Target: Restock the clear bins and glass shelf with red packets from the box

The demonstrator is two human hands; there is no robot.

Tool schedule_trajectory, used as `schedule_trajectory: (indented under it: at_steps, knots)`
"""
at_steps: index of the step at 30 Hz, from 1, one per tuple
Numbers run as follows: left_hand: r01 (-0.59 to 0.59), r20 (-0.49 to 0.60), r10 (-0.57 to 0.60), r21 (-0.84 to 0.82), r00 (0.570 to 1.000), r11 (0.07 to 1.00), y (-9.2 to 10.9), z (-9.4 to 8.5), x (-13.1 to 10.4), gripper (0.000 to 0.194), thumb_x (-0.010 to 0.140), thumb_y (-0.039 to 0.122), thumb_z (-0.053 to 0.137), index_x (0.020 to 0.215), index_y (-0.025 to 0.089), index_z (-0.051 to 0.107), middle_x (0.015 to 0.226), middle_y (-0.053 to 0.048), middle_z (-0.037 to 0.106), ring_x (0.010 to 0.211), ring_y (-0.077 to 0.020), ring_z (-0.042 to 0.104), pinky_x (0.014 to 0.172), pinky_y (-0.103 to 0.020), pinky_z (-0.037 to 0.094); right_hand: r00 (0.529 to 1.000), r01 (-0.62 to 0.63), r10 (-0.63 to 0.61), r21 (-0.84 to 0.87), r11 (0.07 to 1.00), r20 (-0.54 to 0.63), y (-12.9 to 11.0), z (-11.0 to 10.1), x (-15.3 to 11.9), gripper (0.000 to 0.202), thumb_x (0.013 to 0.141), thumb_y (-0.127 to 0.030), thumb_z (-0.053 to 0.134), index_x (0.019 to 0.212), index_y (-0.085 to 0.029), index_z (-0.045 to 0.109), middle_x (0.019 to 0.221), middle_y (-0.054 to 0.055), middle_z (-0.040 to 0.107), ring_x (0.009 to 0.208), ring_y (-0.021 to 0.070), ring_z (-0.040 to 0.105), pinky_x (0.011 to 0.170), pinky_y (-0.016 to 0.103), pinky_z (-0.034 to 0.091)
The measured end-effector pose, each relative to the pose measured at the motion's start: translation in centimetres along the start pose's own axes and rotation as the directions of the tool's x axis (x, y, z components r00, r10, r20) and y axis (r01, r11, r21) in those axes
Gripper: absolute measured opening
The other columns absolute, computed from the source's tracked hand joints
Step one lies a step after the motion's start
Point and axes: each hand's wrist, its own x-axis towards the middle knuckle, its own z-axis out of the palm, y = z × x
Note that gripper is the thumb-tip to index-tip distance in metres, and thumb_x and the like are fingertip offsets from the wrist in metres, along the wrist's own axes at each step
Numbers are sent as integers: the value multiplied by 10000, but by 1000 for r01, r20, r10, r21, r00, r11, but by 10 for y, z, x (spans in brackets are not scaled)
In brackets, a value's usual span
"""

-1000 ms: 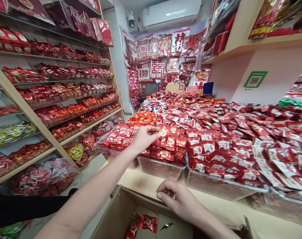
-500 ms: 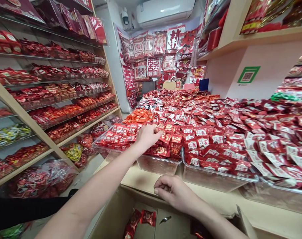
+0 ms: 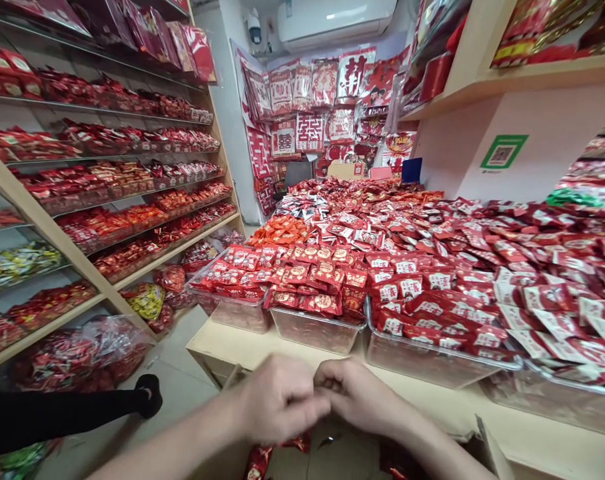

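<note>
My left hand [image 3: 282, 400], slightly blurred, is curled closed above a cardboard box [image 3: 490, 447]; whatever it may hold is hidden. Its fingers meet my right hand [image 3: 355, 393], which is also curled, with its fingertips pinched together and nothing clearly visible in them. Below both hands, a few red candy packets [image 3: 258, 461] lie in the box. Just beyond them, a clear bin [image 3: 315, 330] is heaped with red packets with gold print [image 3: 321, 303]. Another bin [image 3: 442, 360] of red and white packets stands to its right.
More bins and piles of red packets [image 3: 462, 233] cover the counter [image 3: 222, 340]. Stocked shelves [image 3: 157, 263] line the left side. At lower left, a person's black-clothed leg and shoe [image 3: 150, 397] extend over the floor.
My left hand has left the gold-print packets and come back down beside my right hand. My right hand has barely moved. The person's shoe now shows fully at lower left.
</note>
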Motion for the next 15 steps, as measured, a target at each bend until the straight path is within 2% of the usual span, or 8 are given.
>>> schedule_trajectory:
  at_steps: [2,3,4,7,10,12,13,15]
  knots:
    - [129,275,-135,40,952,991,-12,42,-36,225,758,317,483,644,186,627,587,-28,586,542,-140,528,516,-249,372,996,-12,14,-27,1000,89,3,2,-2,121,709,-175,493,718,-161,613,604,-10,605,526,84,493,466,158,326]
    - [194,424,-207,72,882,978,-21,65,-50,164,706,298,547,790,202,649,715,-56,631,641,-189,577,553,-277,406,991,-16,21,-44,999,130,4,4,-3,121,704,-189,507,737,-164,621,612,-7,613,528,85,497,467,157,328]
    - [266,528,-301,144,794,953,-32,90,-60,311,644,238,600,952,211,624,913,-109,627,791,-260,589,618,-334,433,986,-17,27,-66,998,162,5,5,-4,121,696,-203,525,749,-165,627,623,-4,620,533,88,503,471,159,331]
    - [457,624,-573,358,532,814,-62,158,-70,872,498,176,697,1284,264,330,1340,-200,305,1187,-447,265,812,-591,310,979,-19,39,-98,995,200,6,7,-5,142,684,-224,550,785,-169,632,645,2,625,550,93,510,487,162,337]
    - [501,635,-657,447,407,741,-79,202,-65,920,482,185,716,1272,372,284,1420,-132,113,1234,-471,49,803,-728,56,978,-40,58,-95,995,199,6,8,-5,159,705,-245,533,817,-172,620,641,-4,606,546,89,489,486,162,335]
    - [510,623,-667,450,409,733,-83,215,-66,871,504,188,707,1242,425,309,1429,-103,84,1228,-484,40,763,-746,18,978,-54,71,-92,994,198,8,8,-6,163,712,-255,528,827,-173,610,646,-8,593,545,86,472,486,162,333]
    - [510,610,-654,427,447,747,-84,218,-69,836,525,192,693,1231,440,321,1429,-97,98,1226,-484,70,764,-740,47,976,-59,76,-90,994,204,8,7,-7,160,712,-259,529,823,-173,606,648,-10,586,544,85,464,485,162,331]
    - [482,574,-584,339,575,808,-84,218,-77,718,595,210,633,1216,439,355,1393,-100,219,1209,-446,198,802,-683,154,973,-63,81,-89,994,215,10,7,-8,148,712,-260,530,808,-171,599,645,-14,574,545,84,454,483,161,327]
